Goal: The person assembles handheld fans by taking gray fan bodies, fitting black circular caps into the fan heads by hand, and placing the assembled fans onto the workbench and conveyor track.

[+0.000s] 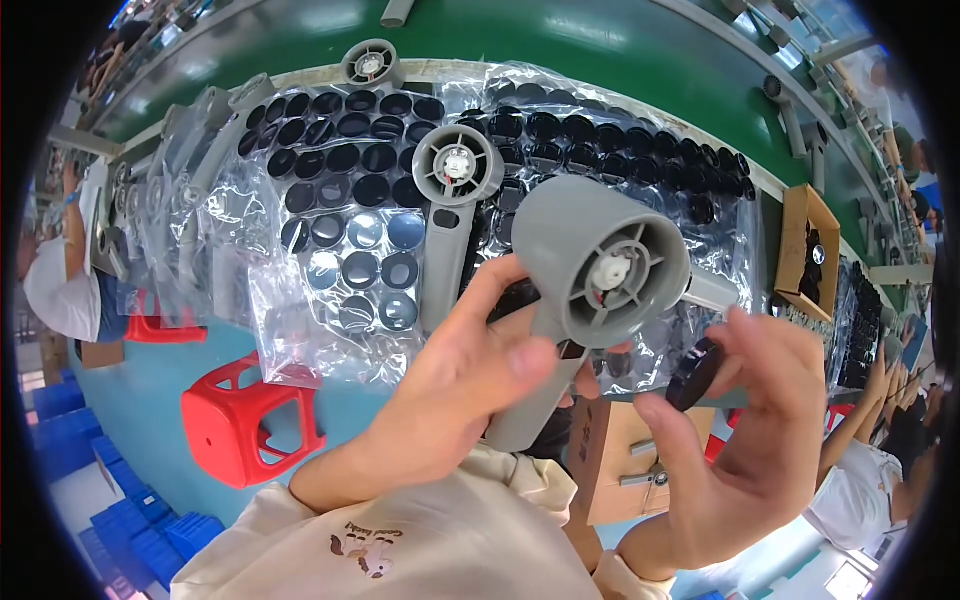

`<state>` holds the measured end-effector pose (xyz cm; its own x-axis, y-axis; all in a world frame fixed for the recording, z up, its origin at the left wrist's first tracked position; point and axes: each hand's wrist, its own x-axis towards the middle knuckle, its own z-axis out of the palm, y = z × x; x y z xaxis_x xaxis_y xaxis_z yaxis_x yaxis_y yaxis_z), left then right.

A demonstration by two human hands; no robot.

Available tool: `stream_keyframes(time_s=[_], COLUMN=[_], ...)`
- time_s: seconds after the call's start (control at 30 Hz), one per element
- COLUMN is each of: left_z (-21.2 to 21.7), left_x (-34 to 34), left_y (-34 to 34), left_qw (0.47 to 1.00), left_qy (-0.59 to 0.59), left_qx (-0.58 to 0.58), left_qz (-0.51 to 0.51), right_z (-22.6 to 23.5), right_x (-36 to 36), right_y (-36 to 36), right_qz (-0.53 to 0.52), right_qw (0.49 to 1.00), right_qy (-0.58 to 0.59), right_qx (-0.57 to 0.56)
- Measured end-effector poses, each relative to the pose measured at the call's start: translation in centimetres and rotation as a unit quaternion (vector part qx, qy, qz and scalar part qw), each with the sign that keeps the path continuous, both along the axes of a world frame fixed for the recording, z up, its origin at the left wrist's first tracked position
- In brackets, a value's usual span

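My left hand (pixel 450 390) is closed around a grey hair dryer housing (pixel 570 230), its round open end tilted up and toward the right. Inside that end, a spoked ring surrounds a white hub. Between the thumb and fingertips of my right hand (pixel 765 430) is a round black cap (pixel 695 375), held edge-on just below and right of the housing, apart from it. A second grey housing (pixel 447 250) lies behind my left hand, its fan end facing up. Part of a grey tube (pixel 712 291) shows behind the held housing; the rest is hidden.
Rows of black caps (pixel 345 160) in clear plastic cover the table. Another housing (pixel 372 65) stands at the back, by a green belt (pixel 560 45). Several bagged housings (pixel 185 180) lie left. A cardboard box (pixel 806 250) stands right, a red stool (pixel 225 430) below left. People sit on both sides.
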<state>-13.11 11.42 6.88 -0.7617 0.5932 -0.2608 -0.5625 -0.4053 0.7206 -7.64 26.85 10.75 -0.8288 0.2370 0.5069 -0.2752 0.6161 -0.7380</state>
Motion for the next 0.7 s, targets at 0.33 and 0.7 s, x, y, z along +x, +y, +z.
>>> stream_keyframes(time_s=[0.33,0.7], left_z=[-0.3,-1.3], left_x=[-0.1,0.9], left_y=[0.4,0.6], left_qw=[0.975,0.965], left_qy=[-0.137,-0.06], left_qx=[0.172,0.256], left_qz=[-0.041,-0.02], right_z=[-0.5,-0.3], right_x=[1.3,0.8], right_y=[2.3,2.6], right_qz=[0.157,0.118], right_qw=[0.968,0.991], right_qy=[0.012,0.033], right_qx=[-0.194,-0.046])
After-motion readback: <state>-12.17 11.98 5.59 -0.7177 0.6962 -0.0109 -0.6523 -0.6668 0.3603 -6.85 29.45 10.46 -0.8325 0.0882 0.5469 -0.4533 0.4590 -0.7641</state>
